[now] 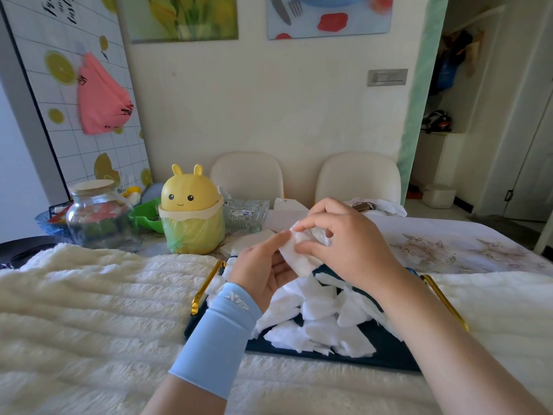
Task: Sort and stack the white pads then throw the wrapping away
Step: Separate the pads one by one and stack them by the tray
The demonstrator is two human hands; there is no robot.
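Tray (389, 354): mostly buried under loose pads (317, 319).
Wall pictures (182, 16): cropped at top edge.
Pink bag (101, 97): blurred, upper left.

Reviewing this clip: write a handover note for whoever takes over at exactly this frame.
Left hand and right hand both pinch one white pad above the dark tray.
Loose pads lie heaped, unsorted, on the tray.
Some flat pads lie beyond it, possibly the started stack.
Left: sort the heap, stack it, then drop the wrapping, likely into the yellow bin.
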